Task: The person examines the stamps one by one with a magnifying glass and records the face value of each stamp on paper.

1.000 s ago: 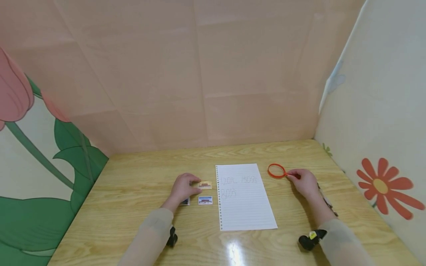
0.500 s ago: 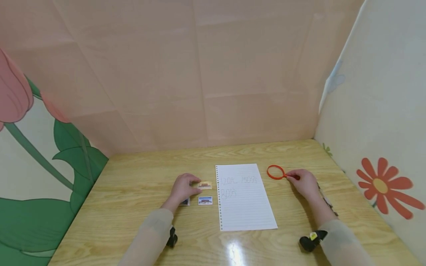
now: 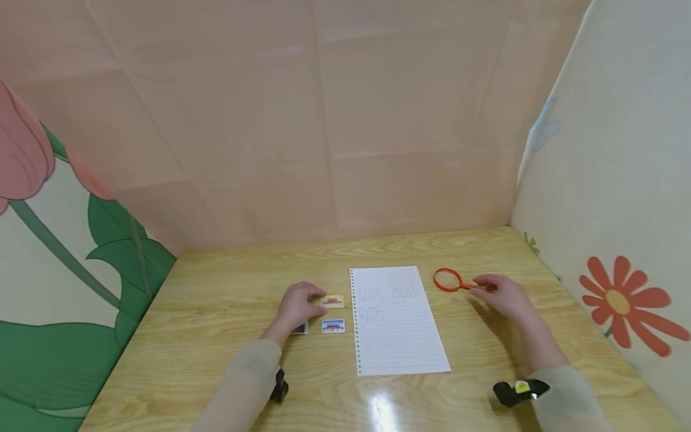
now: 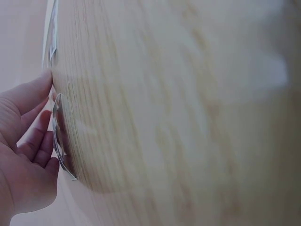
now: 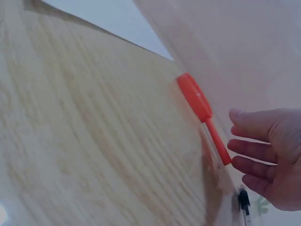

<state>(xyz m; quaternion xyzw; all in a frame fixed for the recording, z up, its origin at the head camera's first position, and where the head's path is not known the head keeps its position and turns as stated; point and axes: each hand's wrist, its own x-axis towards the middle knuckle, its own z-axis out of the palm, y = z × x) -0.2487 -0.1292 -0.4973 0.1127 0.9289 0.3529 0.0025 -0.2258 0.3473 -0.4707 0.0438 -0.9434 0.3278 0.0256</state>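
My left hand (image 3: 297, 305) rests on the table at a small yellow stamp (image 3: 332, 301), thumb and fingertips at its left side. Just below lies a blue stamp (image 3: 333, 326) with a building on it. A darker stamp (image 3: 301, 329) is partly hidden under the hand. On the right, a magnifying glass with a red frame (image 3: 461, 284) lies on the table. My right hand (image 3: 503, 294) is beside its handle; in the right wrist view the fingers are spread and the red magnifying glass (image 5: 195, 96) lies free of them.
A lined sheet of paper (image 3: 402, 345) with faint handwriting lies between the hands. A pen (image 5: 244, 201) lies near the right hand in the right wrist view. Covered walls (image 3: 259, 150) stand behind and at both sides of the wooden table (image 3: 216, 300).
My right hand has let go of the magnifying glass handle, spread its fingers and shifted slightly right. The magnifying glass has come down flat. My left hand stays put.
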